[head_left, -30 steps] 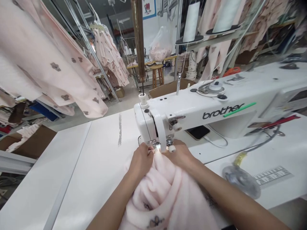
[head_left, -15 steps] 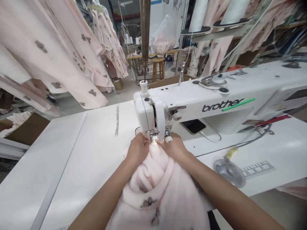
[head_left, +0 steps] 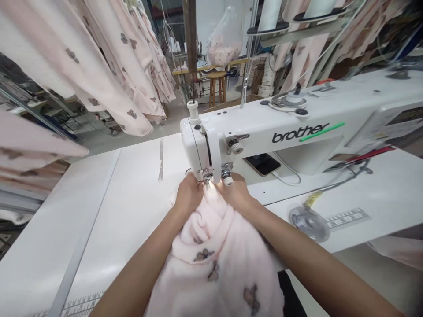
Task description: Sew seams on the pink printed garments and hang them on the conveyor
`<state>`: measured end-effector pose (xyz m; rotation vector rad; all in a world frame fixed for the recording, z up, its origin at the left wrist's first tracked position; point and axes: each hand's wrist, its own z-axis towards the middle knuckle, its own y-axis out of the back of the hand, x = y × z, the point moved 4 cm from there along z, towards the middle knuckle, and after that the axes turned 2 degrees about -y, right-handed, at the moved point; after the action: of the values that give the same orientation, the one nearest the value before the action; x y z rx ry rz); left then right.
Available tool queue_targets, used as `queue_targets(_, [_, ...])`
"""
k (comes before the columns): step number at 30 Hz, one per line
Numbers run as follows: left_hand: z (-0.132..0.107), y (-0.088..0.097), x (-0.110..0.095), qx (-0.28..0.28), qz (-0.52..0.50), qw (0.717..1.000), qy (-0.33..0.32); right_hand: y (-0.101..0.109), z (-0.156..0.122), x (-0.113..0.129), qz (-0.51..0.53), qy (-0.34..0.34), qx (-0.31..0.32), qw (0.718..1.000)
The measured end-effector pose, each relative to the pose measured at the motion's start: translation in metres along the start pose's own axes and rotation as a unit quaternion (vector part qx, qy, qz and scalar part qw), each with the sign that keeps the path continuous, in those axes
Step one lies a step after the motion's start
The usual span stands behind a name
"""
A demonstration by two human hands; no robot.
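Pinching the soft, fuzzy pink fleece (head_left: 214, 246) from both sides, the left hand (head_left: 187, 198) and the right hand (head_left: 237, 193) sit just below centre of the head view, each grip closed on a rolled fold of the cloth right at the presser foot (head_left: 208, 178). The fleece is plush and thick, printed with small brown motifs, and bunches in rounded folds from the needle area down to the bottom edge of the frame. Above it stands the glossy white sewing machine (head_left: 280, 127), smooth and boxy, on the flat white bench (head_left: 132, 193). Matching pink garments (head_left: 109, 83) hang at upper left; a dark phone (head_left: 262, 164) lies under the machine arm. Compared with half a second ago, both hands and the machine sit slightly higher in the frame, and more printed fleece shows at the bottom.
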<state>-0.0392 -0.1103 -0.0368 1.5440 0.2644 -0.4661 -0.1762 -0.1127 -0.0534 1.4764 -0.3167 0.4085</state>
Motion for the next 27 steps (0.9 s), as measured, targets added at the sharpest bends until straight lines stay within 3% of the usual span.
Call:
queue_targets(8, [-0.001, 0.001, 0.001, -0.018, -0.009, 1.0, 0.005, -0.004, -0.002, 0.003, 0.002, 0.012, -0.022, 1.0])
queue_targets(16, [-0.008, 0.006, 0.005, -0.022, -0.022, 0.999, -0.037, 0.017, -0.017, -0.008, 0.1, 0.144, -0.023, 0.984])
queue_targets(27, [-0.009, 0.006, 0.006, 0.007, -0.054, 0.998, -0.026, 0.014, -0.014, -0.01, 0.136, 0.132, -0.014, 0.982])
